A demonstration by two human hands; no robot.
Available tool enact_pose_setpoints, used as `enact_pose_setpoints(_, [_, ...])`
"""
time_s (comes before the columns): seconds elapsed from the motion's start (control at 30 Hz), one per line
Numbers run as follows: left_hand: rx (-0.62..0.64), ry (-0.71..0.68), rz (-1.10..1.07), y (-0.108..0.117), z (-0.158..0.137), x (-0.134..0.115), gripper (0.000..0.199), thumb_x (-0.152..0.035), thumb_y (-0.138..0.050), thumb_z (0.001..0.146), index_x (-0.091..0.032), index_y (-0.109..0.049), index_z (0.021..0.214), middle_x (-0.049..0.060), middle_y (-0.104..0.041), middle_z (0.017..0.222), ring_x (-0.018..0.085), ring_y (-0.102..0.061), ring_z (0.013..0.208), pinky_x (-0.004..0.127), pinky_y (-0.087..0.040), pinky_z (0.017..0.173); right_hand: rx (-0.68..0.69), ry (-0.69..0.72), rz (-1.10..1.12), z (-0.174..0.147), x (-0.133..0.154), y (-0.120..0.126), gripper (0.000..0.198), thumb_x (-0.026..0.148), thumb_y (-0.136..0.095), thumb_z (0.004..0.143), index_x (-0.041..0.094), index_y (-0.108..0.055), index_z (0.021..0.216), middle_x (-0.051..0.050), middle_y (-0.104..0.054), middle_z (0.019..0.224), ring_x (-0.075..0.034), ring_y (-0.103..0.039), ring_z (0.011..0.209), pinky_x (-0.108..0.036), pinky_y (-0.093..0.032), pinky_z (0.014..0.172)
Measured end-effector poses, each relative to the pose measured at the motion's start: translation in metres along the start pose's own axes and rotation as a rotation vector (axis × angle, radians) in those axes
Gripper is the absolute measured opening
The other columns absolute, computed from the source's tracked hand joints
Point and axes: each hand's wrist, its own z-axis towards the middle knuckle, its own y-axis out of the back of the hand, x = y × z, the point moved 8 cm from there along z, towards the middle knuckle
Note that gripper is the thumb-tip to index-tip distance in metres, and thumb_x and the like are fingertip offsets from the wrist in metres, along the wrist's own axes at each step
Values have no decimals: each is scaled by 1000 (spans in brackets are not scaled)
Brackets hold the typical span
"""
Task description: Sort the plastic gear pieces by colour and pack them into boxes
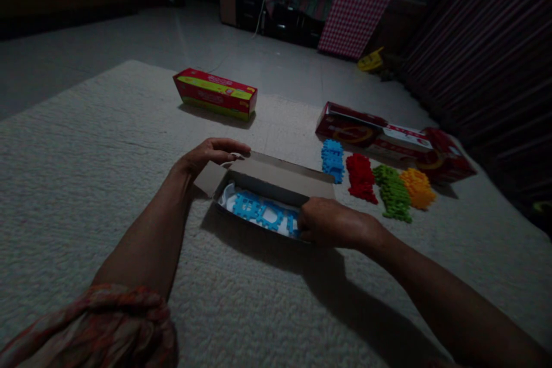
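Note:
An open cardboard box (276,175) lies lengthwise on the mat, its long lid raised at the back and a flap sticking out at its left end. Inside, blue interlocking toy tiles (245,206) lie in a row on white lining. My left hand (211,155) grips the box at its back left corner, fingers along the raised lid. My right hand (325,221) reaches into the right end, fingers curled down at the edge of a blue tile (293,223); the hand hides its fingertips and that end of the box.
Right of the box lie piles of blue (332,160), red (361,178), green (392,192) and yellow pieces (418,188). Behind them rests a long dark red box (353,127). A red and yellow box (215,92) sits farther back on the pale mat (107,172). A striped curtain hangs at right.

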Motion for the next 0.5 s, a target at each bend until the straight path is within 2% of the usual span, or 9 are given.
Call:
enact_pose_setpoints(0.17, [10, -10, -8, 0, 0, 0, 40, -22, -79, 68, -20, -82, 108, 12, -78, 112, 28, -70, 106, 45, -52, 97, -27, -50, 32, 7, -6, -6, 14, 21, -71, 84, 12, -78, 91, -12, -74, 81, -20, -67, 69, -28, -42, 59])
enact_pose_setpoints(0.27, [8, -27, 13, 1, 0, -3, 38, -23, -79, 67, -21, -83, 105, 11, -78, 113, 28, -69, 108, 43, -53, 96, -39, -43, 61, 1, -5, -2, 15, 17, -64, 88, 13, -78, 90, -12, -74, 81, -19, -65, 67, -28, -42, 60])
enact_pose_setpoints(0.4, [3, -34, 13, 1, 1, -3, 38, -24, -79, 67, -22, -83, 105, 12, -78, 115, 28, -69, 108, 42, -53, 95, -235, 61, 119, -28, -12, 24, 25, 17, -53, 94, 19, -76, 87, -7, -73, 79, -16, -62, 68, -27, -40, 63])
enact_pose_setpoints(0.5, [13, -30, 8, 3, 2, 0, 38, -25, -80, 68, -23, -83, 106, 11, -78, 115, 28, -70, 108, 41, -52, 97, -436, 4, 180, -53, -45, 45, 23, 22, -54, 94, 21, -77, 90, -4, -73, 79, -15, -62, 69, -26, -40, 63])
